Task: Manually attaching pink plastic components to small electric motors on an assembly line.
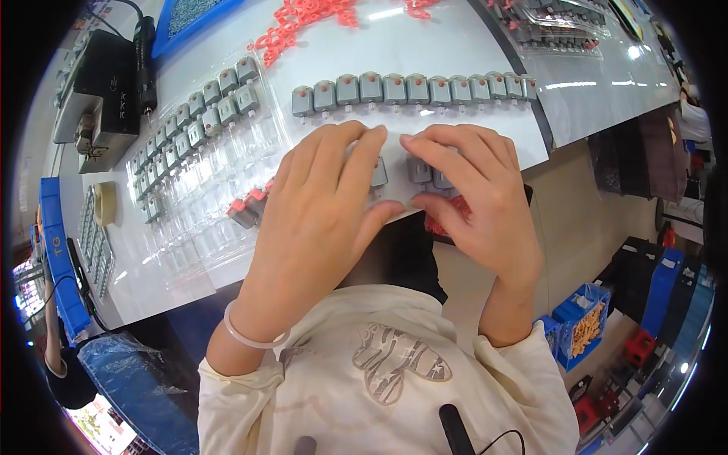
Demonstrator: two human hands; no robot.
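My left hand [322, 178] is palm down over the white table [334, 49], its fingers bent over a small grey motor [379, 174] that shows between forefinger and thumb. Facing it, my right hand [481, 189] curls its fingers and thumb round several grey motors [419, 170]. The fingertips of the two hands are close but apart. My palms hide part of what lies under them. Just beyond my fingers, a row of grey motors [370, 89] stands side by side, their shafts toward me.
To the left lies a clear plastic tray [250, 152] partly filled with motors. Beside my left wrist are motors with red caps [244, 212]. Red plastic parts [307, 19], a blue bin [197, 30] and a black machine [114, 98] occupy the far side.
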